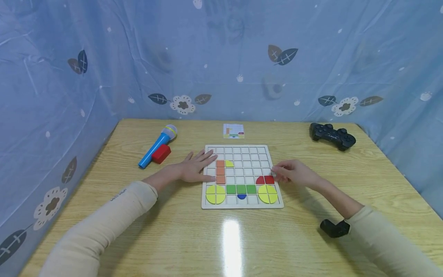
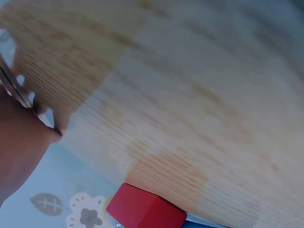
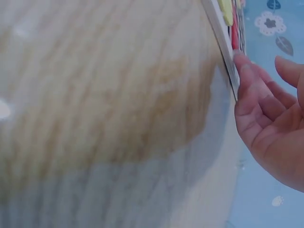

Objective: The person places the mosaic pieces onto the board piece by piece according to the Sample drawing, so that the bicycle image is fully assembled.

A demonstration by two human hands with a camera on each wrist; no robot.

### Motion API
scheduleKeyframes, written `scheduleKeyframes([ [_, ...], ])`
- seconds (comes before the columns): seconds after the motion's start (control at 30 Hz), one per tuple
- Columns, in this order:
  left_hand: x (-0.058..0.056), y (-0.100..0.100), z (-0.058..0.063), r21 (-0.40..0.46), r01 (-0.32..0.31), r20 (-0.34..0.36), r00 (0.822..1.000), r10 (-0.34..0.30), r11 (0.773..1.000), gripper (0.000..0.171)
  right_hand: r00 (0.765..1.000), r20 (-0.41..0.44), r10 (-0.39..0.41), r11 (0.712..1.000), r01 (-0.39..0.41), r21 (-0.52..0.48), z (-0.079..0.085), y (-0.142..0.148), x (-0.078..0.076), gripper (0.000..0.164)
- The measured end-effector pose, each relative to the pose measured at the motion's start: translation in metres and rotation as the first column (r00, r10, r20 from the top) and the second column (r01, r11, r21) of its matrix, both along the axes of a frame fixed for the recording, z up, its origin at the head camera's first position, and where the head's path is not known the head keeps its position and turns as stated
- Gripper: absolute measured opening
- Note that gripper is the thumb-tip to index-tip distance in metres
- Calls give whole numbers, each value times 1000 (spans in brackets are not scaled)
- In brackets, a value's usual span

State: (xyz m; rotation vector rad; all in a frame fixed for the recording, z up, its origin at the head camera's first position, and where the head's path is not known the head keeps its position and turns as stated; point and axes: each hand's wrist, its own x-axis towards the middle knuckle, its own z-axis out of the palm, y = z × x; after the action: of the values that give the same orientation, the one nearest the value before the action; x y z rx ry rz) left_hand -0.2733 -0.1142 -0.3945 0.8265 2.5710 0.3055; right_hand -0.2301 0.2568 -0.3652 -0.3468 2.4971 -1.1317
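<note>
A white gridded board (image 1: 255, 161) lies flat on the table. On it sit coloured tiles: orange squares (image 1: 220, 171) in a column, a yellow quarter piece (image 1: 229, 164), green squares (image 1: 241, 189) in a row, a blue half-round piece (image 1: 242, 196), yellow discs (image 1: 215, 194) in both near corners and red pieces (image 1: 268, 179) at the right. My left hand (image 1: 195, 168) rests with spread fingers on the board's left edge. At the right edge, my right hand (image 1: 292, 174) touches the board beside the red pieces; its thumb stands apart from bent fingers (image 3: 247, 80), nothing visible between them.
A small pattern card (image 1: 233, 131) lies beyond the board. To the left are a blue toy microphone (image 1: 155, 148) and a red block (image 1: 161, 154). A black game controller (image 1: 332, 135) is at the back right. Blue patterned cloth (image 1: 221, 57) hangs behind the table.
</note>
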Motion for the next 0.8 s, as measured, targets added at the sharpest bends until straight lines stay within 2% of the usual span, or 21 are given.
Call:
scheduleKeyframes([
  [0.17,1,0,1,-8,-4,4,1000,4,1000,90,994,110,5,998,2,-67,4,4,-3,46],
  [0.4,-2,-1,0,-11,-1,-6,1000,1,1000,91,955,294,47,977,18,-213,8,13,-8,54],
  [0.47,-2,-1,-1,-12,5,-11,1000,-6,1000,91,957,286,57,980,2,-200,12,13,-9,52],
  [0.63,-3,-2,-1,-14,18,-25,1000,-18,1000,90,976,203,82,984,-48,-170,19,-5,-17,50],
  [0.8,-2,-1,0,-17,25,-23,999,-26,1000,90,956,248,153,964,-90,-250,19,-40,-29,55],
])
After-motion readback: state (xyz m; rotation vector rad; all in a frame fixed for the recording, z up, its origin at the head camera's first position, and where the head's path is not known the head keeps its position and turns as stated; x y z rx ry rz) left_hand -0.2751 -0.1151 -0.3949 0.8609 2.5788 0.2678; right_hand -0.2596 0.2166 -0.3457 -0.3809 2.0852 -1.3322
